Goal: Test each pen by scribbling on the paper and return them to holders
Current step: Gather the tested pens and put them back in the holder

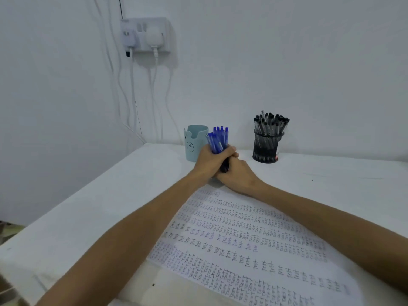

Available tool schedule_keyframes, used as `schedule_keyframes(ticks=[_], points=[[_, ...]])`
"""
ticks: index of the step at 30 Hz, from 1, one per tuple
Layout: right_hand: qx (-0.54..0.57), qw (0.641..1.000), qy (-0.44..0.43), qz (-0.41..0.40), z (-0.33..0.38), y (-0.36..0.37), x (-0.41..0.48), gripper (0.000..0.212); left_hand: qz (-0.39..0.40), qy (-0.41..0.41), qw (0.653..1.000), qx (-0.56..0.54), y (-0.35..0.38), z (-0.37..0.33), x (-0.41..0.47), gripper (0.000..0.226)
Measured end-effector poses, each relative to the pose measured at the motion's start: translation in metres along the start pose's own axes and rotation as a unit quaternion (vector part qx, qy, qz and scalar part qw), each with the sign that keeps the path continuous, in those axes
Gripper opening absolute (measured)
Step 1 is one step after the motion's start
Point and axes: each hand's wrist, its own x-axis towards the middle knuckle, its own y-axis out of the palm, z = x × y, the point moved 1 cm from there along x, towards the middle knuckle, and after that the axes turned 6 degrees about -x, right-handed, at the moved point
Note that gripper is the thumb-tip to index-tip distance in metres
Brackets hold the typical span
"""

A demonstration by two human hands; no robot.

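white counter (110,195) against a wall. pale blue plastic cup holder (194,142) with a face mark stands at the back. black wire-mesh holder (266,149), packed with black-capped clear pens (271,123), stands apart to its right. white wall socket (146,34) with plugs and hanging cables, upper left. white paper sheet (242,239), covered in written rows, lies partly under the forearms. left hand (206,161) and right hand (237,173) are together, both clamped round a bundle of blue pens (217,138), which partly blocks the blue holder's right side. bundle near upright, top ends up, lower ends hidden in the grip.
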Motion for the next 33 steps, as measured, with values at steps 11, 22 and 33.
schedule_keyframes(ticks=[11, 22, 33], points=[[0.04, 0.996, 0.079, 0.015, -0.003, 0.007, 0.069, 0.103, -0.033, 0.097, 0.992, -0.071, -0.066, -0.09, 0.078, 0.008], [0.167, 0.983, 0.057, -0.038, -0.005, 0.037, 0.115, 0.078, -0.008, 0.056, 0.998, -0.022, -0.082, -0.045, 0.138, 0.01], [0.167, 0.984, 0.064, -0.018, -0.005, 0.033, 0.109, 0.08, 0.009, -0.055, 0.998, -0.022, -0.103, -0.01, 0.113, 0.033]])
